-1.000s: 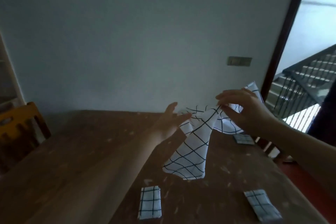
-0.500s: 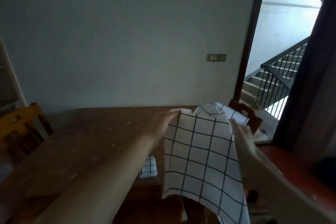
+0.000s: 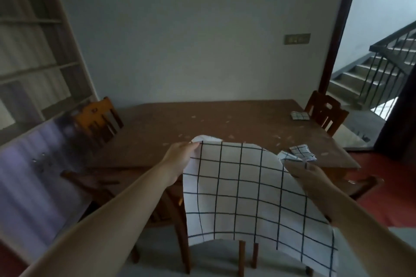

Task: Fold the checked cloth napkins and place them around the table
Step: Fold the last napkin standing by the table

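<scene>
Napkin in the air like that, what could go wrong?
1. The napkin hangs open off the near edge of the table, pinched only at its top corners by the left hand and right hand. If one corner slips, it may drop to the floor.
2. A folded napkin lies on the table just beyond the right hand. Swinging the cloth down could knock it out of place.
3. The cloth sags unevenly, so the fold may come out crooked.

Open napkin (image 3: 243, 195) before table (image 3: 225, 123); folded napkins (image 3: 300, 115) on table's right side.
</scene>
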`<state>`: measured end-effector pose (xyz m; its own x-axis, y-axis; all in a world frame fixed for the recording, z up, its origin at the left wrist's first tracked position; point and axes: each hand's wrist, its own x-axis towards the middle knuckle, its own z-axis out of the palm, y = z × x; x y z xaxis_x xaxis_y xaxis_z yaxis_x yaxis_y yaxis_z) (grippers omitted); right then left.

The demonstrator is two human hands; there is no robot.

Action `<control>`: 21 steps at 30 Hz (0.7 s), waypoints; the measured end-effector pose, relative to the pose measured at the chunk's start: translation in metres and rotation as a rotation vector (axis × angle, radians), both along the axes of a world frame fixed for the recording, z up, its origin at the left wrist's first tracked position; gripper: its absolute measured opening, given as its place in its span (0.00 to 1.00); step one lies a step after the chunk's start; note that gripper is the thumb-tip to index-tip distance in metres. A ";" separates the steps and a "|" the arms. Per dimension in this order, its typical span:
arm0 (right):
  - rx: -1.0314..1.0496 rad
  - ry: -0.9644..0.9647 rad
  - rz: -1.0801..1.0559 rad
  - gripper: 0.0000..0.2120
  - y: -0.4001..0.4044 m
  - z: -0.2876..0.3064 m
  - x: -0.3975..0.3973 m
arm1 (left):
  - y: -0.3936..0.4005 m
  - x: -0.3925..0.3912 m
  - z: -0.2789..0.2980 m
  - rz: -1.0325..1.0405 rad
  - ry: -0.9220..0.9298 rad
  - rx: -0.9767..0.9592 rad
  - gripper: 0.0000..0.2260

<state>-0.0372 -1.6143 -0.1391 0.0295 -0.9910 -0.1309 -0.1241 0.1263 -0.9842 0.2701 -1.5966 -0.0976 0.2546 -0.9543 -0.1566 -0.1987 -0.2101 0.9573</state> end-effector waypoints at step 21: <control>-0.202 0.311 0.089 0.35 0.172 0.061 0.013 | 0.165 0.063 -0.055 -0.025 0.211 0.064 0.23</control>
